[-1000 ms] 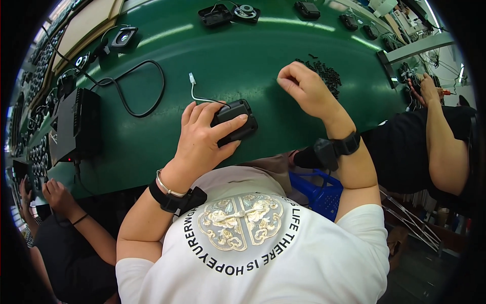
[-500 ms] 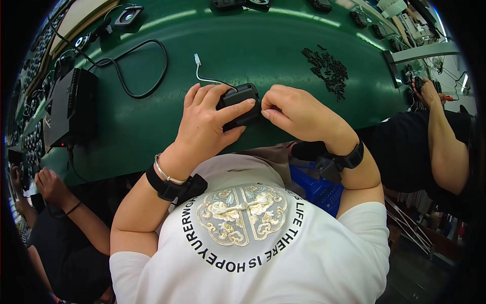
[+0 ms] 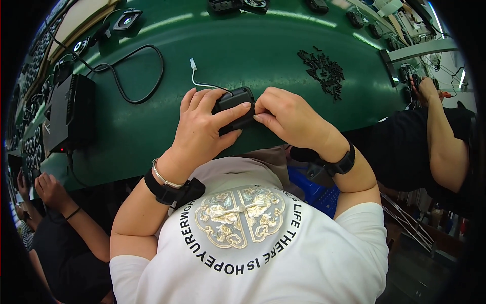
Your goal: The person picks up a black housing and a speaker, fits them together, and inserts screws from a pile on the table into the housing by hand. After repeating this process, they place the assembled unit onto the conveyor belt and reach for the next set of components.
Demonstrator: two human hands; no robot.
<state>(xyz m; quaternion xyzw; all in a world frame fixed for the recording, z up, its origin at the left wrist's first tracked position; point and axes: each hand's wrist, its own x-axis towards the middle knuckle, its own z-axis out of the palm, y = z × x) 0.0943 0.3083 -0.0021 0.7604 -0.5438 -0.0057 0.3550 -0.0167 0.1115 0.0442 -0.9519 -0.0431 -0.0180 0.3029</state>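
Observation:
A small black plastic housing [image 3: 237,101] sits on the green table in front of me. My left hand [image 3: 205,119] is wrapped around it, with the index finger across its top and the thumb along its near edge. A thin cable [image 3: 207,84] runs from the housing's far side to a white plug [image 3: 193,64] lying on the table. My right hand [image 3: 283,112] is at the housing's right edge, thumb and fingertips pinched together and touching or almost touching it. Whatever is between those fingertips is hidden.
Many black screws [image 3: 324,73] lie loose in a pile at the right. On the left stand a black box [image 3: 73,111] and a looped black cable [image 3: 158,76]. Black parts and a speaker [image 3: 126,20] line the far side. Other people's hands [image 3: 53,192] work at both sides.
My right hand has come slightly closer to the housing's right edge. My left hand keeps its hold. The whole view has shifted a little.

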